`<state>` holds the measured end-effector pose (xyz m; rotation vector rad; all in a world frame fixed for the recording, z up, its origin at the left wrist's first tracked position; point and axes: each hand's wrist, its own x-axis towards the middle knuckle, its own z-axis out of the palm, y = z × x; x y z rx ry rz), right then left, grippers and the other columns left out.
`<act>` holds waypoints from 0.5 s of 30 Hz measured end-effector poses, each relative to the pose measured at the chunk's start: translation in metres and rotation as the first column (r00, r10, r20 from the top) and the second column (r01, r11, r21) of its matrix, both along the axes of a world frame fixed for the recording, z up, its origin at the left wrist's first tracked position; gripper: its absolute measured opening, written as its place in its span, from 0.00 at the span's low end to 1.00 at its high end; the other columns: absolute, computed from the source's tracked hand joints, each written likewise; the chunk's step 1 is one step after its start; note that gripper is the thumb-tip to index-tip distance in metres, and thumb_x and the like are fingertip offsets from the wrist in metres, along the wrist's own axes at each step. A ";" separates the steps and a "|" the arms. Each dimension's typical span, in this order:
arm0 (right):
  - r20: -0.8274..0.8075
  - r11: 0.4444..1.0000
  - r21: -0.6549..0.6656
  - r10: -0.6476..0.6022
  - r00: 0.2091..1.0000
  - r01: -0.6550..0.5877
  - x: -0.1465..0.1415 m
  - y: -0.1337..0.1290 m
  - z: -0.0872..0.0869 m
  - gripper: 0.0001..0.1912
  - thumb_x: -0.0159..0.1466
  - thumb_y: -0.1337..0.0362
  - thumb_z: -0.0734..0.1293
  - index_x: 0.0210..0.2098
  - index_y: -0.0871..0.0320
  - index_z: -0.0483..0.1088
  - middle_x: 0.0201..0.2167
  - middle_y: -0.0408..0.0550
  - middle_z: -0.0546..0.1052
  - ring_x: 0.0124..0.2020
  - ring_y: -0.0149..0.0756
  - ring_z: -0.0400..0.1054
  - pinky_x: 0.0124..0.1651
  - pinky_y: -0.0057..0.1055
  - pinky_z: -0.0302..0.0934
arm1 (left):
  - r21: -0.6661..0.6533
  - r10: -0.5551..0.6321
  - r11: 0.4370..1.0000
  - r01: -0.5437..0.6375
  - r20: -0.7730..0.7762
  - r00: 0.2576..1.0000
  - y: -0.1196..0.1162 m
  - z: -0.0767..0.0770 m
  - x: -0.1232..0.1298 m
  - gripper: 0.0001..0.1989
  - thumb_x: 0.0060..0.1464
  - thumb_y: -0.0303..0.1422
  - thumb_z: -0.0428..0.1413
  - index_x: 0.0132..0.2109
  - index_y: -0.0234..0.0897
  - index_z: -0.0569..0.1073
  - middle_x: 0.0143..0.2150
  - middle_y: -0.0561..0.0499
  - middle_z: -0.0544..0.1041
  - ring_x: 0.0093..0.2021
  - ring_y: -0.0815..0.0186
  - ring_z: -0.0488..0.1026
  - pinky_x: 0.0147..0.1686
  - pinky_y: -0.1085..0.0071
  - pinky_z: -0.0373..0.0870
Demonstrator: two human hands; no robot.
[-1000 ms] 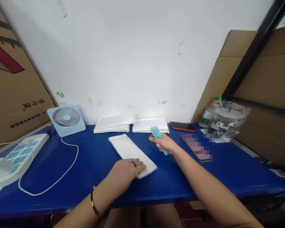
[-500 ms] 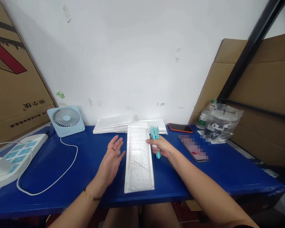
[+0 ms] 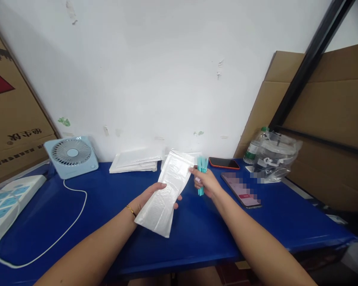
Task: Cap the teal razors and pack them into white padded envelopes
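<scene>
A white padded envelope (image 3: 164, 202) is held tilted above the blue table, its top leaning right. My left hand (image 3: 155, 192) grips it around the middle, thumb on the front and fingertips showing past its right edge. My right hand (image 3: 207, 182) is closed around several teal sticks (image 3: 201, 171), which stand upright in the fist. The thumb and index finger of that hand touch the envelope's upper right edge. Behind, against the wall, lies a stack of white padded envelopes (image 3: 137, 160).
On the blue table (image 3: 203, 238) are a light blue fan (image 3: 73, 155) and a white power strip (image 3: 14, 200) with a cable at left. To the right lie an orange-edged phone (image 3: 224, 163), another phone (image 3: 240, 190), a bottle (image 3: 253, 149) and a clear plastic bag (image 3: 276, 157).
My left hand has moved right and taken hold of the envelope. The envelope has been lifted and tilted, its lower end swinging left. The view has shifted slightly.
</scene>
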<state>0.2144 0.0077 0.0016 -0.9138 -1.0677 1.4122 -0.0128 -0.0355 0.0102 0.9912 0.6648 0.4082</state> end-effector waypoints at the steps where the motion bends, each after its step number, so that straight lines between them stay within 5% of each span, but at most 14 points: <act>1: 0.001 1.000 0.003 -0.004 1.000 0.004 0.006 0.002 0.001 0.19 0.49 0.56 0.73 0.30 0.58 0.63 0.08 0.30 0.56 0.09 0.20 0.44 0.13 0.21 0.42 | -0.020 -0.045 0.999 0.045 -0.033 0.998 0.001 0.000 -0.004 0.30 0.52 0.47 0.42 0.54 0.31 0.66 0.55 0.39 0.70 0.46 0.57 0.73 0.43 0.63 0.68; 5: 0.086 0.990 -0.063 0.130 0.988 -0.125 0.023 0.004 0.006 0.15 0.48 0.60 0.73 0.25 0.59 0.63 0.08 0.34 0.59 0.09 0.20 0.44 0.12 0.22 0.41 | 0.026 -0.216 0.973 0.230 -0.247 0.945 0.011 0.008 -0.021 0.29 0.48 0.46 0.51 0.53 0.32 0.68 0.49 0.39 0.74 0.46 0.55 0.74 0.44 0.61 0.69; 8: 0.060 0.988 -0.104 0.118 0.991 -0.111 0.021 0.001 0.006 0.14 0.48 0.64 0.72 0.23 0.59 0.61 0.08 0.34 0.60 0.09 0.20 0.44 0.12 0.22 0.40 | 0.331 -0.071 0.902 0.277 -0.518 0.852 0.025 0.019 -0.034 0.35 0.43 0.45 0.59 0.57 0.34 0.63 0.52 0.40 0.72 0.50 0.55 0.71 0.50 0.60 0.65; 10: 0.007 0.994 -0.108 0.037 0.999 -0.036 0.014 0.000 0.005 0.14 0.49 0.64 0.72 0.23 0.58 0.60 0.08 0.34 0.60 0.09 0.19 0.44 0.12 0.22 0.41 | 0.590 0.259 0.771 0.239 -0.634 0.729 0.029 0.025 -0.036 0.42 0.44 0.49 0.57 0.62 0.35 0.56 0.58 0.38 0.66 0.57 0.53 0.65 0.55 0.59 0.60; 12: -0.051 0.994 -0.104 -0.036 0.998 0.031 0.006 -0.002 0.005 0.14 0.49 0.64 0.71 0.23 0.58 0.59 0.08 0.33 0.58 0.09 0.19 0.44 0.13 0.22 0.41 | 0.781 0.555 0.571 0.253 -0.595 0.582 0.026 0.027 -0.027 0.49 0.43 0.55 0.55 0.66 0.36 0.47 0.65 0.37 0.55 0.63 0.51 0.54 0.59 0.57 0.54; 13: -0.077 0.994 -0.101 -0.052 0.996 0.044 0.002 -0.003 0.005 0.15 0.49 0.64 0.71 0.23 0.58 0.59 0.08 0.33 0.58 0.09 0.19 0.44 0.13 0.22 0.41 | 0.831 0.638 0.473 0.291 -0.551 0.538 0.022 0.026 -0.019 0.52 0.41 0.57 0.55 0.66 0.37 0.44 0.67 0.37 0.51 0.65 0.50 0.48 0.60 0.55 0.50; 15: -0.114 0.994 -0.103 -0.045 0.993 0.033 -0.003 -0.005 0.004 0.15 0.49 0.64 0.71 0.22 0.58 0.58 0.08 0.32 0.56 0.09 0.19 0.44 0.13 0.22 0.41 | 0.841 0.706 0.371 0.394 -0.531 0.468 0.013 0.021 0.001 0.60 0.34 0.58 0.58 0.67 0.41 0.39 0.68 0.37 0.46 0.67 0.45 0.40 0.60 0.48 0.43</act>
